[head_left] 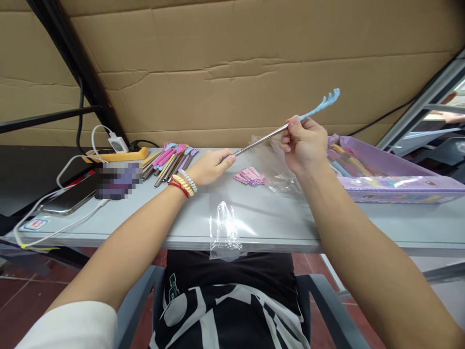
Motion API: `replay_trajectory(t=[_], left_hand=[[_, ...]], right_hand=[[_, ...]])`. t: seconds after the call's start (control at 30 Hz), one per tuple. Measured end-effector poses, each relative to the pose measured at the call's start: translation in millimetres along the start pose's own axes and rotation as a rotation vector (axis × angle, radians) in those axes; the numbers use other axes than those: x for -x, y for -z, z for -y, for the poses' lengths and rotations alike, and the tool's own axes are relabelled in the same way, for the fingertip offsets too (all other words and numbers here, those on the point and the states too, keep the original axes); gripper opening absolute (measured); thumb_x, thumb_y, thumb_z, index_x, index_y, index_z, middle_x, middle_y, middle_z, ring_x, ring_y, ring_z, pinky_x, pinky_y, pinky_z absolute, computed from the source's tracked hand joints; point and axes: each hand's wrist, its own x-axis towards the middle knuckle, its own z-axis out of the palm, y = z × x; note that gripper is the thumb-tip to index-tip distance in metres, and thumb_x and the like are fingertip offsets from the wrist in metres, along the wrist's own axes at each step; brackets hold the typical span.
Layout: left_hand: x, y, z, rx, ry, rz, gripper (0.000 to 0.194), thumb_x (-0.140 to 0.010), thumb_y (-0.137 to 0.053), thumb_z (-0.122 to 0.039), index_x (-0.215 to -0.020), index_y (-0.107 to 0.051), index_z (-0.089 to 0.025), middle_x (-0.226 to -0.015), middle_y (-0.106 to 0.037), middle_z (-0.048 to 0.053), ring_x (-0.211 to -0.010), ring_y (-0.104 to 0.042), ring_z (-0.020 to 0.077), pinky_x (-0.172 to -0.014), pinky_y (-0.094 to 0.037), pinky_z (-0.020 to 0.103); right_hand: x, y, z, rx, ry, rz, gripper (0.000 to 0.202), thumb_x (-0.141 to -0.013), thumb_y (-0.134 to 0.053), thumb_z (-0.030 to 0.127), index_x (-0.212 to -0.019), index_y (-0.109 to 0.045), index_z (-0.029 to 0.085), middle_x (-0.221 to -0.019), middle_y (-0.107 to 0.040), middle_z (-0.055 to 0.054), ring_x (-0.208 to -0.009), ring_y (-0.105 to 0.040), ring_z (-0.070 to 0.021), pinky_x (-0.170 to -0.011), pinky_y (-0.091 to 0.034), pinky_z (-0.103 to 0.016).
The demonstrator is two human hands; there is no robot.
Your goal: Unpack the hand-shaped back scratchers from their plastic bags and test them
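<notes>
A telescopic back scratcher (262, 138) with a thin metal rod and a light blue, finger-shaped head slants up to the right above the table. My left hand (209, 167) is closed around its lower end. Close to the blue head, my right hand (307, 144) pinches it between thumb and fingers. Beside my left wrist lies a pile of folded back scratchers (170, 164) with pink, purple and blue ends. Small pink printed cards (250, 176) rest on the table below the rod. Clear plastic bags lie under my right hand and over the front edge, including one flat bag (225, 228).
At the right stands an open purple box (395, 190) with packaged items inside. On the left are a phone (70, 195), white cables, a yellow power strip (125, 155) and a charger (118, 144). A cardboard wall (232, 97) closes off the back of the table.
</notes>
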Motion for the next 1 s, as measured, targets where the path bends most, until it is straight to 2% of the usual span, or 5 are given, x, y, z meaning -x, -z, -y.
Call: replay_trajectory(t=[0.17, 0.4, 0.7, 0.87, 1.0], left_hand=[[-1, -6.4, -1, -0.021, 0.011, -0.029, 0.032, -0.095, -0.039, -0.045, -0.082, -0.054, -0.02, -0.068, -0.059, 0.0, -0.064, -0.051, 0.015, -0.063, -0.036, 0.028], [-1, -11.4, -10, 0.031, 0.027, -0.041, 0.035, -0.094, -0.043, -0.045, -0.082, -0.06, -0.017, -0.065, -0.057, 0.0, -0.061, -0.049, 0.0141, -0.062, -0.037, 0.028], [-1, -20.1, -20, 0.095, -0.073, 0.011, 0.038, -0.094, -0.044, -0.05, -0.094, -0.06, -0.016, -0.072, -0.059, 0.001, -0.066, -0.049, 0.015, -0.067, -0.04, 0.03], [-1, -23.5, -20, 0.284, -0.075, 0.093, 0.047, -0.084, -0.062, -0.056, -0.108, -0.054, -0.016, -0.089, -0.064, 0.004, -0.073, -0.056, 0.015, -0.066, -0.045, 0.029], [-4, -28.1, -20, 0.406, -0.037, 0.08, 0.039, -0.085, -0.063, -0.046, -0.106, -0.052, -0.015, -0.095, -0.063, 0.005, -0.079, -0.059, 0.0161, -0.069, -0.048, 0.03]], right_hand=[[8, -11, -4, -0.064, -0.082, 0.022, 0.043, -0.073, -0.077, 0.054, -0.074, -0.049, 0.022, -0.063, -0.049, 0.005, -0.049, -0.048, -0.0078, -0.042, -0.034, -0.023], [45, -54, -13, -0.26, -0.186, 0.346, 0.051, -0.057, -0.085, 0.059, -0.063, -0.052, 0.021, -0.072, -0.062, -0.001, -0.072, -0.061, -0.0142, -0.066, -0.053, -0.03], [52, -58, -6, -0.408, -0.072, 0.3, 0.076, -0.056, -0.088, 0.05, -0.05, -0.02, 0.018, -0.05, -0.022, 0.006, -0.051, -0.04, -0.0075, -0.054, -0.043, -0.027], [51, -59, -7, -0.436, -0.115, 0.301, 0.072, -0.05, -0.092, 0.045, -0.054, -0.025, 0.019, -0.049, -0.032, 0.007, -0.051, -0.043, -0.0075, -0.052, -0.044, -0.025], [53, -64, -10, -0.464, -0.159, 0.281, 0.062, -0.045, -0.094, 0.034, -0.059, -0.035, 0.021, -0.051, -0.044, 0.008, -0.051, -0.046, -0.0087, -0.046, -0.043, -0.024]])
